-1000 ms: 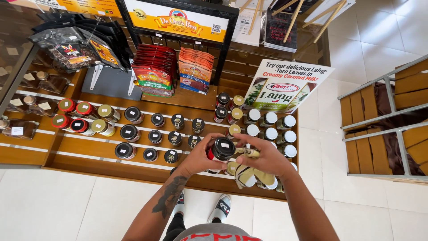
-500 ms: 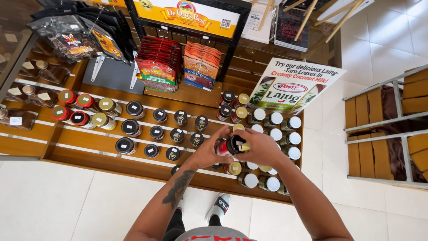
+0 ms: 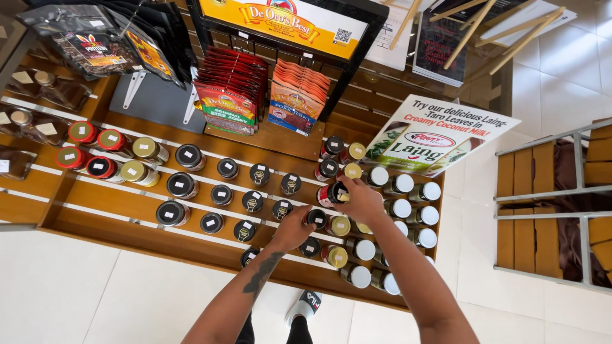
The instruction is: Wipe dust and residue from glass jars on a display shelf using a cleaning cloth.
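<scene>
A red-labelled jar (image 3: 331,194) is held tilted in the right hand (image 3: 361,201), above the wooden display shelf (image 3: 191,245). A black-lidded jar (image 3: 316,218), standing among the shelf's rows, is gripped by the left hand (image 3: 292,228).

your left hand (image 3: 294,228) rests on a shelf jar (image 3: 316,218); your right hand (image 3: 361,199), at 2 o'clock, holds another jar (image 3: 331,194).

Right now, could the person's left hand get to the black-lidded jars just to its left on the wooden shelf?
Probably yes. The left hand rests on a black-lidded jar, and the neighbouring black-lidded jars stand open-topped in rows with nothing over them. The right hand, holding a red-labelled jar, stays on the other side.
</scene>
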